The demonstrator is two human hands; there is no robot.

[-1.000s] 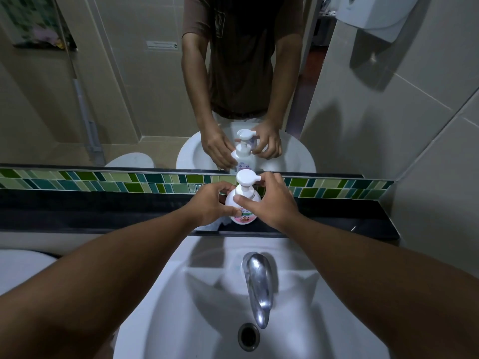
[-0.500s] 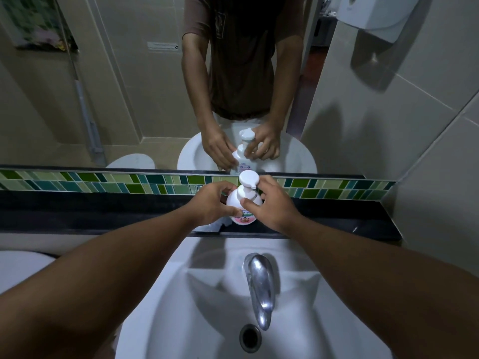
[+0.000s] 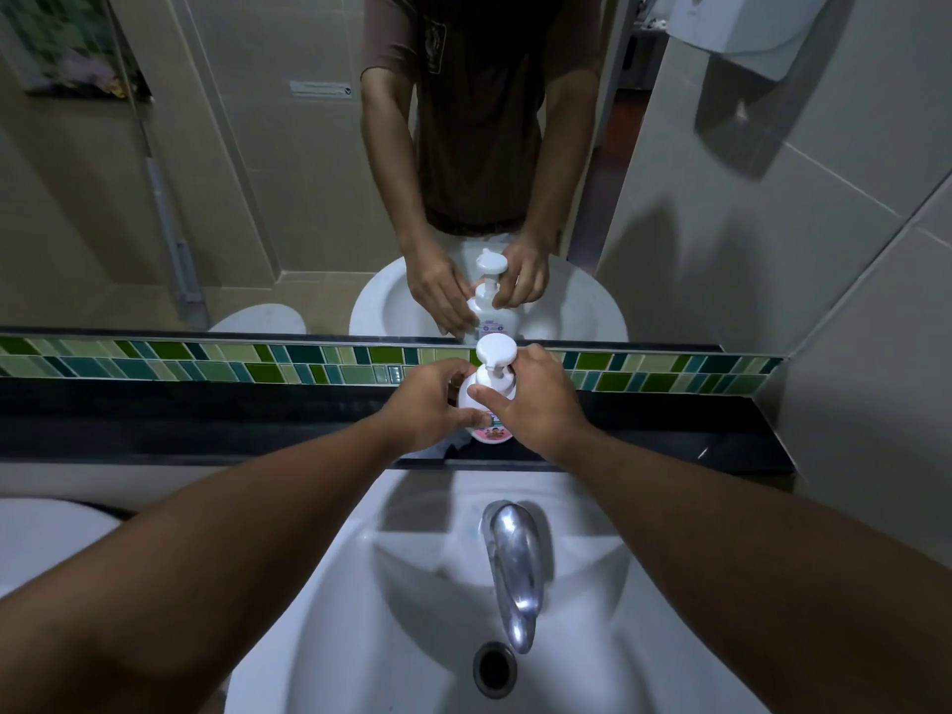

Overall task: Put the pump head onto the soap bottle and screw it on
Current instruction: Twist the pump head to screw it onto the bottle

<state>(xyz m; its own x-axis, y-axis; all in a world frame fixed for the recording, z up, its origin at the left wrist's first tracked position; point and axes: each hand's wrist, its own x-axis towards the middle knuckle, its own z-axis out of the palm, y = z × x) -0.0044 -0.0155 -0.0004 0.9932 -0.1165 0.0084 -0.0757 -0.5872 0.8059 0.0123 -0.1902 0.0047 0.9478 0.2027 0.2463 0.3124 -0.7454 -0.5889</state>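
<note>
Turned since a moment ago, the round white plastic pump head sits atop the white soap bottle on the black tabletop. Left hand grips the bottle; right hand pinches its collar.

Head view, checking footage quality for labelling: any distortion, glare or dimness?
Head view: wide-angle bending curves the tile strip and stretches the forearms; light is dim and flat; a highlight glints on the chrome faucet; the pump head and both hands stay fairly sharp.
</note>
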